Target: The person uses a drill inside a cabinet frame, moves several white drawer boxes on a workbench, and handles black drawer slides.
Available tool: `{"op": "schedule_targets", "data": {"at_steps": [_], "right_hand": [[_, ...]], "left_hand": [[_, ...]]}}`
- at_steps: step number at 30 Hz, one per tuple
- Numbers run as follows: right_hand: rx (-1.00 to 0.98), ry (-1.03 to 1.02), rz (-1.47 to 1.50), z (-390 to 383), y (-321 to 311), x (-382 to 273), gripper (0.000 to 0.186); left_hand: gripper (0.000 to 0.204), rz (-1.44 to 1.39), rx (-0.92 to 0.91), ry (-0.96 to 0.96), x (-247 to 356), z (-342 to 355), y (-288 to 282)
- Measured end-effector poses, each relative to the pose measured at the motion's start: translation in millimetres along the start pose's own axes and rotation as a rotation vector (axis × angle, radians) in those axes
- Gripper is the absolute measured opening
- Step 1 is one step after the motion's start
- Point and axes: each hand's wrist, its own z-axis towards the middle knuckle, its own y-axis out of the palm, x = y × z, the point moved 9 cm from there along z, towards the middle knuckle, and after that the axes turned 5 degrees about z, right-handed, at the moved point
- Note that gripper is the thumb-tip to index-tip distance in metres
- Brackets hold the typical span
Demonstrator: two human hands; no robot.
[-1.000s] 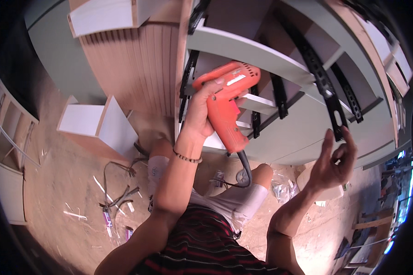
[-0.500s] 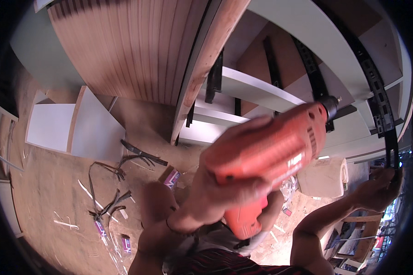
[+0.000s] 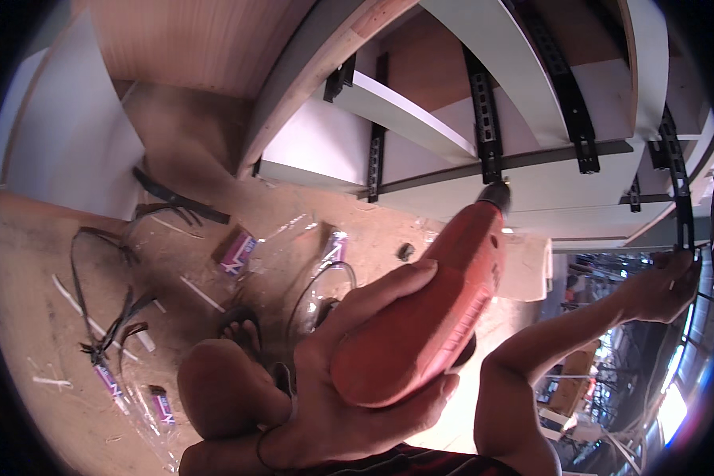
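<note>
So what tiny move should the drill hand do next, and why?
Probably nudge the orange drill forward a touch: its tip sits just below the black slotted bracket, seemingly not in a hole, while the right hand grips the far bracket.

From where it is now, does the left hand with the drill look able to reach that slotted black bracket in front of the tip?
Probably yes: the left hand holds the orange drill with its tip right at the black bracket; nothing blocks it.
</note>
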Motion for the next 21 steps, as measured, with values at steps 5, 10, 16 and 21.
{"op": "schedule_targets", "data": {"at_steps": [5,10,16,21], "right_hand": [[-0.020,0.008,-0.036,-5.8,-1.3,-16.2,0.040],[-0.002,-0.013,-0.165,-3.7,-9.8,-11.8,0.043],[0.013,0.019,-0.171,-7.7,-5.9,-20.7,0.045],[0.025,0.019,-0.157,-13.2,-0.4,-32.1,0.039]], "left_hand": [[0.074,-0.025,0.024,-0.094,-21.2,2.4,-4.8],[0.071,-0.079,0.008,-0.158,-36.3,6.9,-2.1],[0.070,-0.037,-0.009,-0.176,-46.9,15.9,-1.9],[0.070,-0.128,-0.020,-0.268,-60.0,19.4,-2.5]]}}
